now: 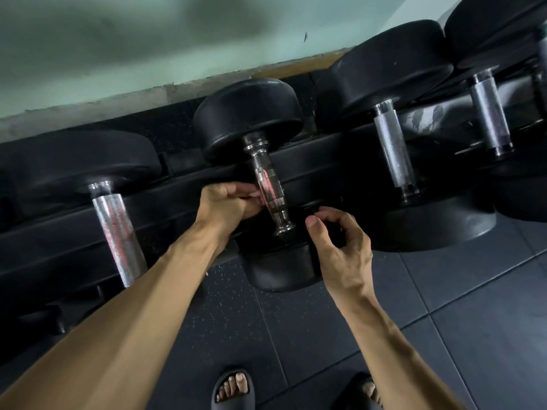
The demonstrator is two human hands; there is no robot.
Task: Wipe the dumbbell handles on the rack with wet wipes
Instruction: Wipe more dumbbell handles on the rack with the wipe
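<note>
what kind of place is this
Most likely a gym's free-weights area: black dumbbells with knurled steel handles sit on a long dark rack, above speckled rubber floor tiles.

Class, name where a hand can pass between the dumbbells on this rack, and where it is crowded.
Free: the gap between the middle handle and the right-hand handle, and the one toward the left handle. Crowded: the top right, where the dumbbell heads overlap.
</note>
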